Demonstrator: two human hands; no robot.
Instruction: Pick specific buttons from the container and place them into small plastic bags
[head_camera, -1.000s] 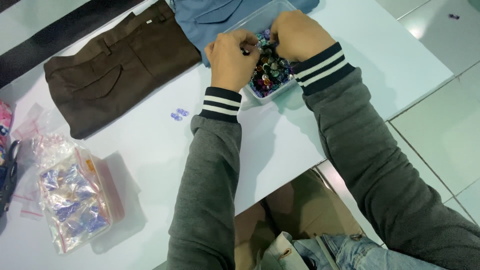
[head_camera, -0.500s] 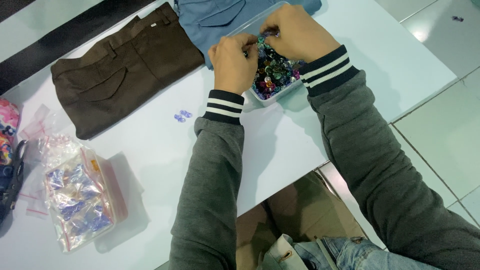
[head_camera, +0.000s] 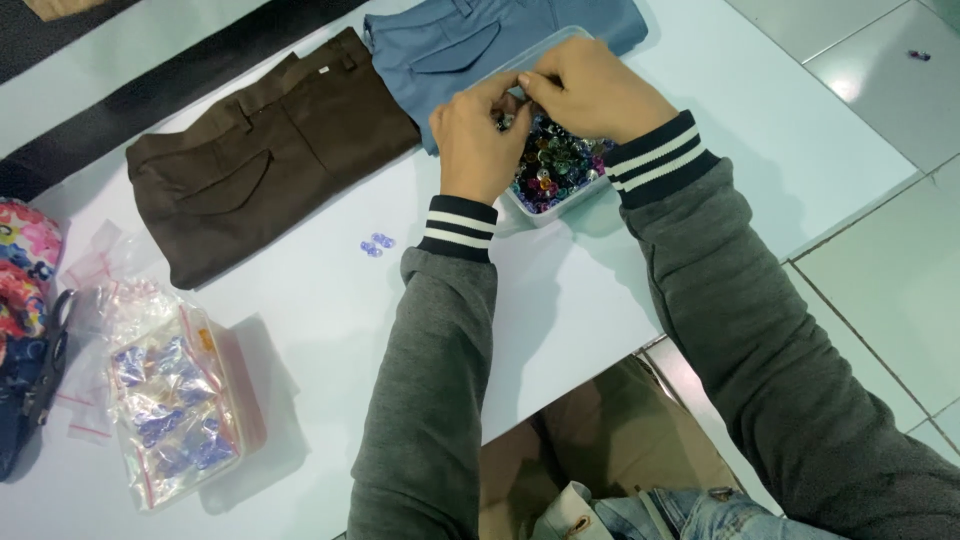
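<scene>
Both my left hand (head_camera: 475, 140) and right hand (head_camera: 590, 90) pinch something tiny over the clear tub of coloured snap buttons (head_camera: 555, 170), fingers narrow, two blue buttons (head_camera: 376, 244) already lying out on the white surface (head_camera: 330, 300), trousers untouched

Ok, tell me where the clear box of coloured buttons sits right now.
In the head view, the clear box sits at the table's far right, partly on the blue trousers, under the left hand and right hand.

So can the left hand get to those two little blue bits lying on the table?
Probably yes: the two blue pieces lie bare on the white table, close beside the left hand, with nothing between them.
</scene>
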